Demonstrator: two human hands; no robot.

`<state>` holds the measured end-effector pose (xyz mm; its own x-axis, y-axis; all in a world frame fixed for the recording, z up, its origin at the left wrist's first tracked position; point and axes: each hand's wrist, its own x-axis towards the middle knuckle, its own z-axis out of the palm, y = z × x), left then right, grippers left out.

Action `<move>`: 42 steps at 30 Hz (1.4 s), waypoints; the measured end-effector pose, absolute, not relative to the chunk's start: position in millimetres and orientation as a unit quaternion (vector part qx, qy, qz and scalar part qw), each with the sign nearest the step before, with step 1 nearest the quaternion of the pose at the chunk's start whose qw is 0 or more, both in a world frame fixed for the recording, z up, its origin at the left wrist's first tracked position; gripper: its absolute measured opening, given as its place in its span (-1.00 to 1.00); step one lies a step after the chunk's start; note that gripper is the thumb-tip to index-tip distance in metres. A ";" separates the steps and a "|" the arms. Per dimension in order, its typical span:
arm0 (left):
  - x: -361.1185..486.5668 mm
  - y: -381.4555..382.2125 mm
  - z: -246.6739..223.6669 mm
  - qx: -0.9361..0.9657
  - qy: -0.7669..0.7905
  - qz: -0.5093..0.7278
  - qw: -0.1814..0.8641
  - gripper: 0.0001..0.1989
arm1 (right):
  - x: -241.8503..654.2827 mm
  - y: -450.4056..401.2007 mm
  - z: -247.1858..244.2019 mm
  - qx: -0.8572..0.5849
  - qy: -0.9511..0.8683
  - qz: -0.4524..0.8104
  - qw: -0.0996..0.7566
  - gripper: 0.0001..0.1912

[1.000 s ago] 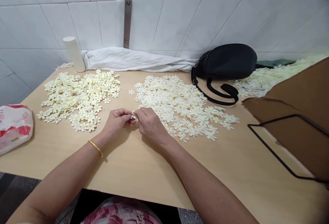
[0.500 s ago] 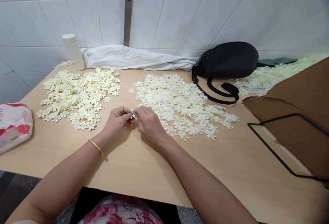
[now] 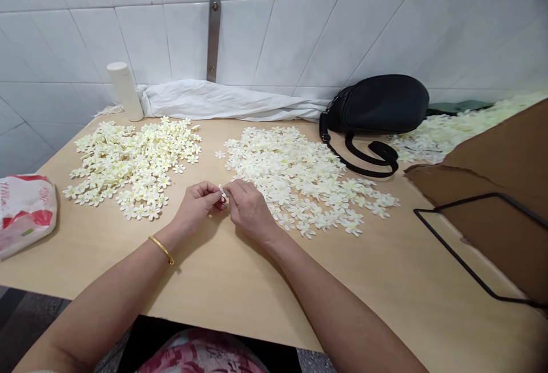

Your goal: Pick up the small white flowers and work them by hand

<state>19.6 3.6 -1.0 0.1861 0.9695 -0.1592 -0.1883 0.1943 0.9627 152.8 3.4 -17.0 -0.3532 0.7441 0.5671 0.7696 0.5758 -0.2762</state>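
A small white artificial flower (image 3: 222,193) is pinched between the fingertips of my left hand (image 3: 197,206), just above the table. Close against it, my right hand (image 3: 249,208) has its thumb and forefinger pressed together at the flower's right side; the fingers cover most of the flower. To the right of my hands spreads a loose pile of white flowers (image 3: 291,173). On the left lies a second pile of flowers (image 3: 137,161), creamier and with yellow centres. One single flower (image 3: 220,155) rests between the two piles.
A white bottle (image 3: 125,92) and a white cloth (image 3: 231,100) stand along the tiled wall. A black bag (image 3: 381,104) sits at the back right, near more flowers (image 3: 462,124). Brown cardboard (image 3: 492,190) with a black metal frame (image 3: 464,264) is at the right; a red-white packet (image 3: 28,210) lies left.
My hands stay together at the flower with hardly any movement. The whole view has shifted slightly, so everything appears a little lower.
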 end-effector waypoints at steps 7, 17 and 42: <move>20.8 0.2 2.1 0.444 0.442 0.460 0.630 -0.89 | 153.0 3.0 -15.1 -0.459 -0.826 -0.033 0.326 -0.80; 20.5 2.1 1.5 0.414 0.450 0.464 0.640 -0.87 | 153.4 2.2 -16.0 -0.452 -0.827 -0.028 0.332 -0.80; 20.4 1.6 6.4 0.426 0.433 0.466 0.644 -0.92 | 153.2 1.8 -17.8 -0.455 -0.822 -0.011 0.343 -0.80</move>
<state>20.4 1.6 6.4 0.1915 0.9683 -0.1604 -0.2314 0.2034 0.9514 153.2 1.8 -17.8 -0.3503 0.7401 0.5741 0.7552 0.5857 -0.2942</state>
